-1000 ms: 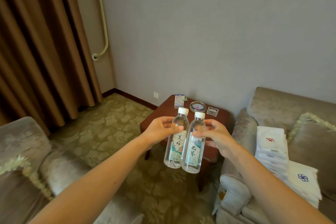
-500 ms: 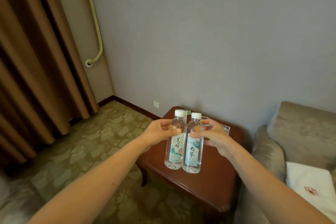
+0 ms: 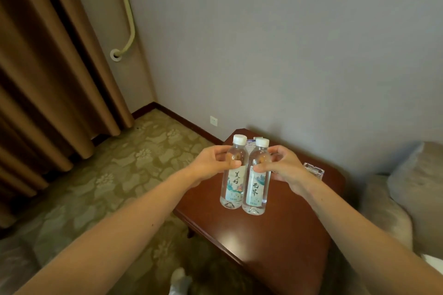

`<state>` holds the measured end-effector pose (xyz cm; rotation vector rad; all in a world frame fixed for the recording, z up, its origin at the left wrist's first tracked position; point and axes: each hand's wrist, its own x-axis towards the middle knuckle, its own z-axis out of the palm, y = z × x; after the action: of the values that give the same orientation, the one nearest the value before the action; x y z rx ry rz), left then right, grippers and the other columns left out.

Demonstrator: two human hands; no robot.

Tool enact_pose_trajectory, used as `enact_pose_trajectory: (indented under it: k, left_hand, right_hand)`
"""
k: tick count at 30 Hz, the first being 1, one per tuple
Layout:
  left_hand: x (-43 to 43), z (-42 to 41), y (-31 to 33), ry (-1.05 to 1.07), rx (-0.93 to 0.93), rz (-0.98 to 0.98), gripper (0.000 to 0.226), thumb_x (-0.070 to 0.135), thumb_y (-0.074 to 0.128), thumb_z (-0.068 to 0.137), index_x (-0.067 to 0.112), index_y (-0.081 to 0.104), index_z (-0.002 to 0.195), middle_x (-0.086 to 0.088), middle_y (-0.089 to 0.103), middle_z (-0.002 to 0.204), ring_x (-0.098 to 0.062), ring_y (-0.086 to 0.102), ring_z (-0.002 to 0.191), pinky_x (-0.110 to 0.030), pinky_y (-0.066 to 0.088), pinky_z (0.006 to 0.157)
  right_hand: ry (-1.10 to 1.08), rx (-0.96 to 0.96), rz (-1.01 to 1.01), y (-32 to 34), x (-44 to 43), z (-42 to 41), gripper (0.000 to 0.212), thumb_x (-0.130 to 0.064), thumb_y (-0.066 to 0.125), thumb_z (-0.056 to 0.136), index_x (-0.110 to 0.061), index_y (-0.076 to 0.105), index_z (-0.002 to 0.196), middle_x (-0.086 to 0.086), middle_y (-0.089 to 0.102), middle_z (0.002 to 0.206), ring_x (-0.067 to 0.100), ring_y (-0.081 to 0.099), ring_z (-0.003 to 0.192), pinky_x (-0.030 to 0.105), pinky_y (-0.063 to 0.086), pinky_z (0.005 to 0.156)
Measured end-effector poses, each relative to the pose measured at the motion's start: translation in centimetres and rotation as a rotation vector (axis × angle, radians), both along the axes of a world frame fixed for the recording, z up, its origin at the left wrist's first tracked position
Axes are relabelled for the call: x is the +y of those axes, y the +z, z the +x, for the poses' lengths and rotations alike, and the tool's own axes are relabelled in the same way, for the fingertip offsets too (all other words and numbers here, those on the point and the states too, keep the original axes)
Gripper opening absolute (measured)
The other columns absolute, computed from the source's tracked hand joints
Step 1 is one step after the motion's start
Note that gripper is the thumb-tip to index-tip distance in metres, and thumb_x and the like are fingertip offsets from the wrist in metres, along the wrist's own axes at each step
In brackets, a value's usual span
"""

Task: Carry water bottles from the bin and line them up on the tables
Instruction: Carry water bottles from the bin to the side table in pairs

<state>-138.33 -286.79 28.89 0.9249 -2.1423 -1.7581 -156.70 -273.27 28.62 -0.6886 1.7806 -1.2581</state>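
Holding the two water bottles upright and touching over the desk, the left hand gripped the left bottle and the right hand the right bottle. Whether their bases touched the desk was unclear; lowering both together, level, would suit best.

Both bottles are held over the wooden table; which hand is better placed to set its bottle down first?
Probably the right hand: its bottle hangs slightly lower over the table. The left hand holds its bottle nearer the table's left edge.
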Motion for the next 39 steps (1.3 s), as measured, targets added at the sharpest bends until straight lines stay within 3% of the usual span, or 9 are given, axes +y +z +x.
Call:
enact_pose_trajectory:
  k: [3,7,13,17,21,27,30,35,39]
  left_hand:
    - [-3.6,-2.0,-1.3,-0.053,-0.012,0.034,0.051,0.020,0.077,0.083,0.021,0.060,0.132,0.005,0.070,0.118,-0.007,0.066,0.109,-0.021,0.056,0.083]
    - [-9.6,-5.1,-3.8,-0.130,-0.037,0.056,0.053,0.015,0.077,0.082,0.023,0.061,0.132,0.007,0.070,0.118,-0.010,0.065,0.112,-0.025,0.054,0.091]
    - [-18.4,-10.0,-9.1,-0.268,-0.101,0.102,0.058,0.013,0.079,0.079,0.023,0.058,0.133,0.011,0.069,0.116,-0.002,0.064,0.104,-0.019,0.052,0.085]
    - [-22.0,-12.1,-13.8,-0.337,-0.147,0.096,0.062,0.017,0.079,0.078,0.027,0.055,0.134,0.016,0.065,0.117,-0.001,0.061,0.107,-0.024,0.051,0.088]
    - [-23.6,-13.9,-18.9,-0.372,-0.158,0.101,0.072,0.017,0.082,0.076,0.023,0.050,0.140,0.012,0.064,0.122,-0.005,0.060,0.113,-0.027,0.050,0.095]
    - [-24.0,-15.9,-24.6,-0.413,-0.101,0.093,0.063,0.012,0.079,0.078,0.031,0.053,0.131,0.022,0.065,0.107,0.014,0.062,0.093,-0.009,0.051,0.071]
    - [-24.1,-16.4,-27.6,-0.401,-0.069,0.091,0.061,0.005,0.078,0.077,0.031,0.053,0.127,0.018,0.066,0.106,0.015,0.063,0.088,-0.006,0.049,0.068]
    - [-24.7,-16.4,-31.5,-0.379,-0.039,0.077,0.064,0.004,0.079,0.076,0.023,0.055,0.132,0.015,0.067,0.110,0.010,0.065,0.094,-0.009,0.051,0.073]
    - [-25.5,-16.7,-34.0,-0.395,-0.014,0.021,0.073,0.009,0.083,0.072,0.018,0.054,0.138,0.002,0.065,0.126,-0.009,0.062,0.115,-0.027,0.051,0.096]
  right_hand:
    - [-0.059,-0.020,0.017,-1.6,-3.0,-1.2,0.057,-0.003,0.090,0.061,-0.019,0.061,0.107,0.020,0.063,0.119,0.024,0.068,0.101,0.032,0.057,0.070]
    - [-0.149,0.002,0.039,-3.8,-7.3,-2.5,0.055,-0.004,0.090,0.063,-0.018,0.060,0.106,0.015,0.066,0.112,0.020,0.065,0.093,0.030,0.054,0.066]
    - [-0.326,0.066,0.070,-9.7,-13.8,-4.5,0.056,0.000,0.091,0.058,-0.018,0.057,0.099,0.004,0.066,0.100,0.022,0.064,0.095,0.045,0.056,0.087]
    - [-0.384,0.113,0.071,-14.5,-16.3,-5.6,0.058,-0.002,0.095,0.053,-0.021,0.057,0.094,0.001,0.066,0.098,0.021,0.063,0.093,0.036,0.054,0.082]
    - [-0.465,0.109,0.057,-19.4,-16.8,-5.9,0.064,-0.001,0.095,0.051,-0.010,0.059,0.102,0.004,0.068,0.098,0.015,0.065,0.087,0.033,0.053,0.076]
    - [-0.519,0.161,0.029,-25.4,-17.0,-6.7,0.062,0.000,0.095,0.052,-0.017,0.060,0.100,-0.004,0.070,0.096,0.002,0.067,0.084,0.029,0.055,0.076]
    - [-0.518,0.251,0.021,-28.1,-17.2,-7.4,0.063,-0.011,0.097,0.048,-0.028,0.060,0.097,-0.003,0.070,0.100,0.016,0.067,0.095,0.039,0.056,0.083]
    - [-0.497,0.349,-0.026,-31.5,-18.1,-7.9,0.063,-0.002,0.094,0.052,-0.030,0.058,0.094,-0.007,0.067,0.098,0.011,0.063,0.092,0.032,0.052,0.084]
    - [-0.469,0.396,-0.034,-33.6,-18.6,-8.2,0.064,-0.003,0.095,0.052,-0.032,0.056,0.094,-0.009,0.066,0.099,0.013,0.064,0.093,0.033,0.052,0.084]
